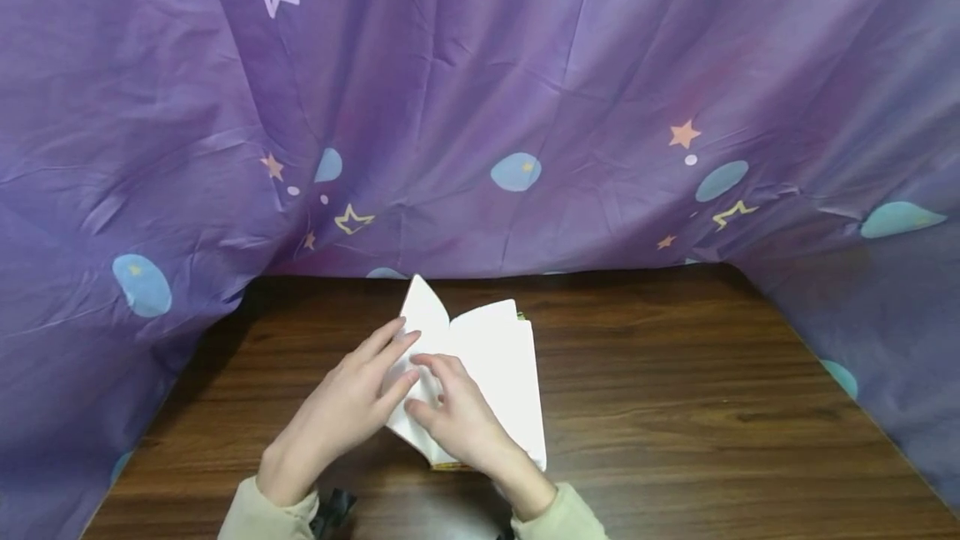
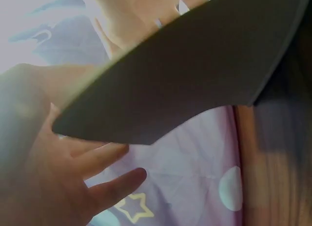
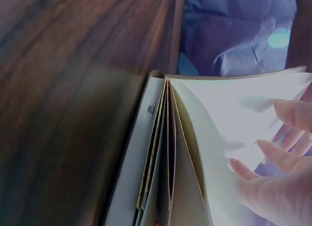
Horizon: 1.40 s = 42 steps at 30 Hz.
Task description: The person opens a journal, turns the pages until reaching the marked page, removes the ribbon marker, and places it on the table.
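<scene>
An open book (image 1: 498, 357) with blank white pages lies on the brown wooden table (image 1: 690, 415), near its middle. Its left leaf (image 1: 423, 311) stands raised and tilted. My left hand (image 1: 375, 369) lies against that leaf with straight fingers. In the left wrist view the leaf's dark underside (image 2: 185, 75) hangs over the left hand (image 2: 73, 187). My right hand (image 1: 442, 402) rests on the pages beside the left hand, fingers loosely bent. The right wrist view shows the book's fanned pages (image 3: 195, 138) near the spine, and the right hand's fingertips (image 3: 243, 170) touch the lit page.
A purple cloth (image 1: 480, 107) printed with stars and blue spots hangs behind the table and down both sides. Bare wood stretches to the right of the book and along the front edge. Pale green sleeves (image 1: 262, 519) cover both wrists.
</scene>
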Each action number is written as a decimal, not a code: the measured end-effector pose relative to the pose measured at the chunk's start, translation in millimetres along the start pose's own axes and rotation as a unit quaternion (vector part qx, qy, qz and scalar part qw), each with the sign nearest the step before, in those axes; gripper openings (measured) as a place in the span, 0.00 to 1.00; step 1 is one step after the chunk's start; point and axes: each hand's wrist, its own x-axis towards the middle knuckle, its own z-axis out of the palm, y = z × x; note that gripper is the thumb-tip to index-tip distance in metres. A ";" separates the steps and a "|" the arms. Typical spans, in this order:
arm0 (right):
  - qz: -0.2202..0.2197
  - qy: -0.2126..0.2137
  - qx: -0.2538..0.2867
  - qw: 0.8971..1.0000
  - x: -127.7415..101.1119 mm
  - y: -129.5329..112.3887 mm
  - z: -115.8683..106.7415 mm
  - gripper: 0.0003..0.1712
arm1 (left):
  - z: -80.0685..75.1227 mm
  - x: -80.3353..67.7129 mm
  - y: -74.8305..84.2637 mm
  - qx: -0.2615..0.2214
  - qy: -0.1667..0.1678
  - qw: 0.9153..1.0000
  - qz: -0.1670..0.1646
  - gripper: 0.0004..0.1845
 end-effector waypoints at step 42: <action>-0.029 -0.233 -0.245 0.941 -31.9 27.8 -60.8 0.45 | 21.5 -9.3 0.1 0.175 -0.067 0.982 -0.026 0.18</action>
